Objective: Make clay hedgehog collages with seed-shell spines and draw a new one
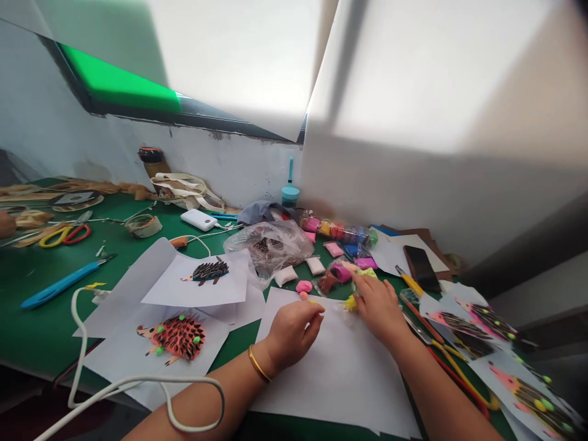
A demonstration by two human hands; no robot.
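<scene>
My left hand (294,334) hovers over a white sheet of paper (340,373), its fingers curled together; what they hold, if anything, is hidden. A gold bangle (258,364) circles that wrist. My right hand (380,305) is at the sheet's upper right, its thumb and fingers closed around a yellow clay packet (351,303) in clear plastic. Just beyond the sheet's top edge lie pink clay lumps (304,286). Around them are white clay packets (285,275), a magenta one (340,272) and a yellow-green one (366,273).
Hedgehog pictures (177,337) on paper lie left, more (523,386) right. A plastic bag of seeds (271,245), clay tubs (340,231), a phone (421,267), scissors (67,235), a blue craft knife (64,285) and a white cable (184,381) share the green table.
</scene>
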